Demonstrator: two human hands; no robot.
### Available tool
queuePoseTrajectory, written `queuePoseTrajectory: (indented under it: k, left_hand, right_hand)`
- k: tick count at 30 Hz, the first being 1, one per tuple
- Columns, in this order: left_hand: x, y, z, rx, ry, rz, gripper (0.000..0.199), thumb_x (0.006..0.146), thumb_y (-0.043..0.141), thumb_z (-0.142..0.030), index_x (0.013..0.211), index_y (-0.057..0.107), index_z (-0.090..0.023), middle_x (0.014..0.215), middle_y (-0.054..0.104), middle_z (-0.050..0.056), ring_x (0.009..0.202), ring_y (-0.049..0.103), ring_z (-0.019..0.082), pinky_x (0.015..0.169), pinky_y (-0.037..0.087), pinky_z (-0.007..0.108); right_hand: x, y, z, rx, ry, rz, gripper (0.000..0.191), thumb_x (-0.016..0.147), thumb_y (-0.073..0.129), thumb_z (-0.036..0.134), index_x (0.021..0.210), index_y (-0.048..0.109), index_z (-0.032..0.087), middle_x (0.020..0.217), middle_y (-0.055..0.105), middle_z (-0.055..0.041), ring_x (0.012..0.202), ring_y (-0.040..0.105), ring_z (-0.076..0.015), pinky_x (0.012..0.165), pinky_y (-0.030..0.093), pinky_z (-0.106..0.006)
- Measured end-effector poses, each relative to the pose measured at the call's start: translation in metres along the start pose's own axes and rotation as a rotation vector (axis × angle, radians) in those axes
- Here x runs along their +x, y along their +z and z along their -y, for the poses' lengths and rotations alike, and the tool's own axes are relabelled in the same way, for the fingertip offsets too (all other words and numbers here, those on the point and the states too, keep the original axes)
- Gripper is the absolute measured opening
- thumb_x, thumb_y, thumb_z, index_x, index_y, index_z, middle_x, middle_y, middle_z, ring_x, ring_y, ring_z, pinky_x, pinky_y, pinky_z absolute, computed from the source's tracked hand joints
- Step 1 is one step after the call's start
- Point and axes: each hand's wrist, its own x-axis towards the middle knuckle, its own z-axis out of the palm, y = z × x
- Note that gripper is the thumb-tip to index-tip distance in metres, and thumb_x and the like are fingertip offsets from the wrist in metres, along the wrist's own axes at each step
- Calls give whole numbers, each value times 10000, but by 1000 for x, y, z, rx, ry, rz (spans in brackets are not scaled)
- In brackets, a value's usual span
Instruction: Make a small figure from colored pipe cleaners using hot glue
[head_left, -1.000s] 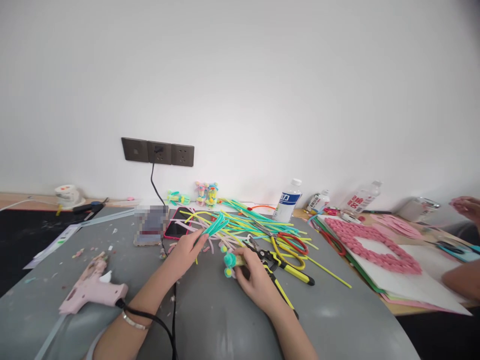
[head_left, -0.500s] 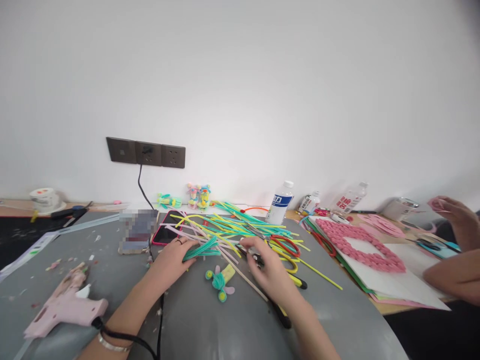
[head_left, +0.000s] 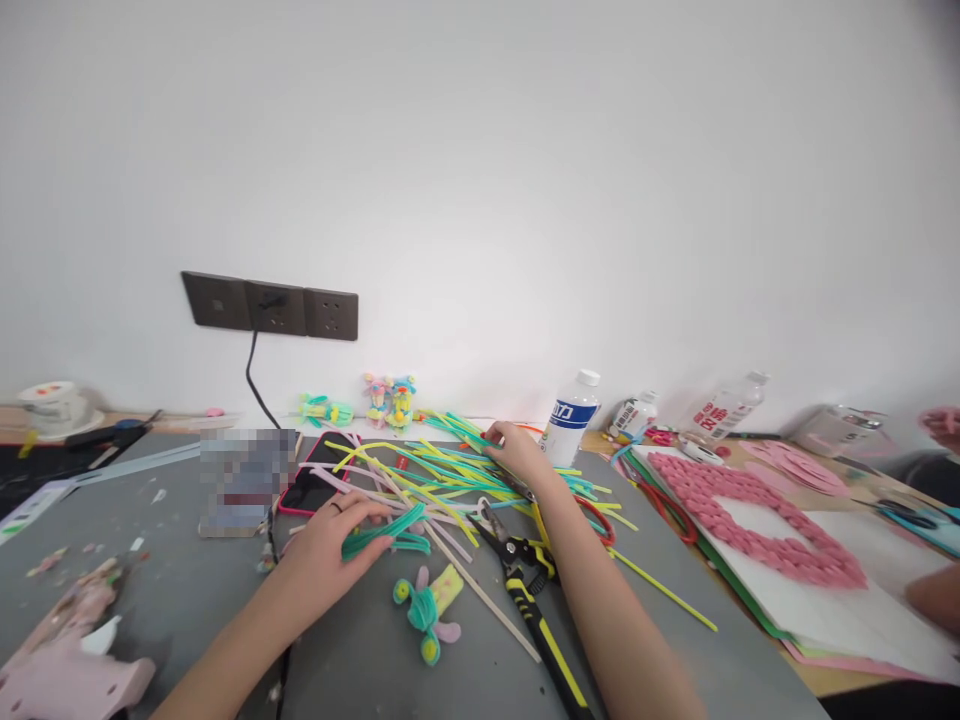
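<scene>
My left hand (head_left: 341, 535) is closed around a short bundle of teal pipe cleaners (head_left: 390, 532), above the grey table. Farther back, my right hand (head_left: 517, 455) has its fingers curled down onto teal strands at the far side of a loose pile of yellow, teal and pale pink pipe cleaners (head_left: 442, 475); its fingertips are partly hidden. Beneath my right forearm lie black-and-yellow pliers (head_left: 536, 600). A small teal, yellow and lilac pipe-cleaner figure (head_left: 427, 610) rests between my arms.
A pink glue gun (head_left: 75, 675) lies at the near left. Behind my left hand is a pink-edged phone (head_left: 311, 485). A white bottle (head_left: 571, 420) stands right of the pile. Farther right, a pink braided piece (head_left: 750, 510) lies on paper, near another person's arm (head_left: 934, 605).
My right hand has moved from over the pliers to the back of the pile, uncovering the pliers. My left hand keeps the teal bundle. The whole view has shifted slightly.
</scene>
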Motion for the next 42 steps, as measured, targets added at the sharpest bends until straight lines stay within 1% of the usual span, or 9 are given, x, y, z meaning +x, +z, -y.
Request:
queuePoseTrajectory:
  k: [7, 14, 18, 23, 28, 33, 35, 39, 42]
  left_hand:
    - [1, -2, -3, -43, -39, 9, 263, 917, 490, -380, 1058, 676, -258, 1060, 691, 54, 951, 648, 217, 818, 528, 323]
    - [2, -4, -8, -59, -56, -21, 259, 930, 470, -392, 1026, 675, -266, 980, 691, 36, 881, 651, 201, 756, 523, 289]
    - [2, -6, -10, -74, -62, -29, 258, 926, 476, -396, 1014, 679, -263, 954, 690, 39, 861, 653, 204, 722, 525, 276]
    - [2, -7, -11, -80, -53, -29, 276, 934, 459, -404, 1019, 672, -250, 951, 689, 50, 863, 650, 209, 725, 523, 278]
    - [2, -7, -10, -75, -68, -8, 288, 941, 442, -416, 1045, 657, -253, 965, 683, 45, 881, 644, 207, 727, 514, 272]
    - [2, -8, -12, -86, -83, 3, 302, 943, 427, -424, 1043, 652, -249, 958, 689, 40, 863, 648, 198, 715, 514, 264]
    - [2, -8, -13, -90, -83, -2, 303, 942, 426, -422, 1041, 652, -248, 965, 692, 38, 863, 650, 195, 722, 515, 264]
    - [1, -8, -15, -98, -85, -5, 308, 942, 422, -423, 1057, 647, -247, 973, 692, 39, 875, 647, 193, 739, 515, 266]
    - [0, -8, -15, -95, -94, 16, 309, 947, 415, -427, 1070, 639, -253, 997, 689, 41, 899, 641, 199, 749, 507, 273]
  right_hand:
    - [0, 8, -10, 0, 35, -53, 86, 742, 582, 116, 764, 634, 181, 798, 658, -51, 761, 569, -189, 666, 377, -272]
    - [-1, 4, -16, 131, -1, -153, 103, 793, 520, 274, 785, 588, 197, 793, 661, -40, 716, 569, -189, 662, 398, -285]
    - [-2, 1, -13, 187, -65, -194, 156, 821, 471, 327, 797, 554, 197, 733, 625, -28, 665, 532, -182, 639, 390, -284]
    - [-4, -5, -3, 210, -154, -270, 187, 880, 414, 353, 873, 523, 202, 787, 606, -37, 710, 526, -186, 682, 391, -285]
    - [-7, -3, 0, 174, -145, -259, 206, 901, 439, 367, 807, 552, 222, 528, 465, 46, 497, 428, -160, 546, 316, -258]
    - [-8, -5, 1, 164, -161, -323, 280, 935, 401, 373, 802, 593, 218, 458, 371, 71, 421, 397, -151, 493, 298, -247]
    - [-12, -11, 5, 166, -179, -400, 301, 957, 363, 371, 855, 596, 211, 470, 367, 68, 425, 390, -151, 500, 311, -250]
    - [-23, -27, 18, 153, -248, -552, 301, 967, 343, 374, 966, 583, 193, 615, 503, -1, 534, 455, -169, 582, 359, -272]
    - [-28, -31, 27, 100, -269, -425, 304, 973, 341, 377, 999, 579, 191, 667, 535, -23, 578, 468, -173, 617, 360, -276]
